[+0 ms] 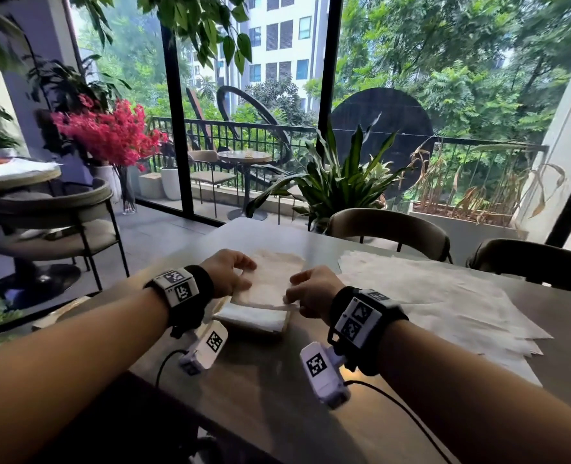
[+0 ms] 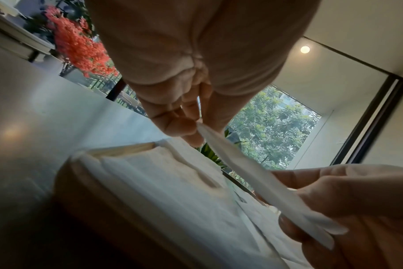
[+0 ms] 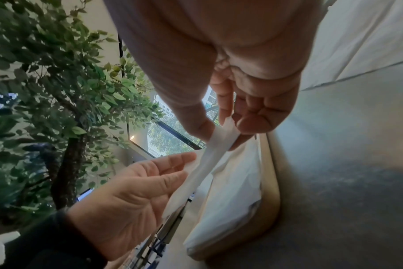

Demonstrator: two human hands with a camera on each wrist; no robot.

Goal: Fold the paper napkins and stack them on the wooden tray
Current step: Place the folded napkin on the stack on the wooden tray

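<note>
We see both bare forearms reaching forward over the grey table (image 1: 277, 380), each wrist wearing a black band with a white marker-covered camera block. Between the two hands hangs a folded white paper napkin (image 1: 270, 279), held flat and just above the pale wooden tray (image 2: 65, 182).

Our left hand (image 1: 227, 271) takes the napkin's left edge; in the left wrist view its thumb and fingertips (image 2: 179, 125) close together on the paper's corner, the remaining fingers curled loosely beside them. Our right hand (image 1: 310, 289) takes the opposite edge: in the right wrist view its thumb and fingers (image 3: 251, 123) pinch the thin white edge of the napkin (image 3: 219, 142), knuckles bent, palm turned down toward the tray. The same view shows the left hand (image 3: 131, 191) from below, palm up and fingers fairly straight under the paper.

The wooden tray (image 3: 271, 191) sits on the table directly beneath the hands, close to the left wrist, and already carries a low stack of folded white napkins (image 2: 161, 182) that fills most of it. The held napkin does not appear to touch that stack.

To the right of the tray, a loose spread of unfolded white paper napkins (image 1: 444, 306) lies flat on the table, well apart from either hand.
</note>
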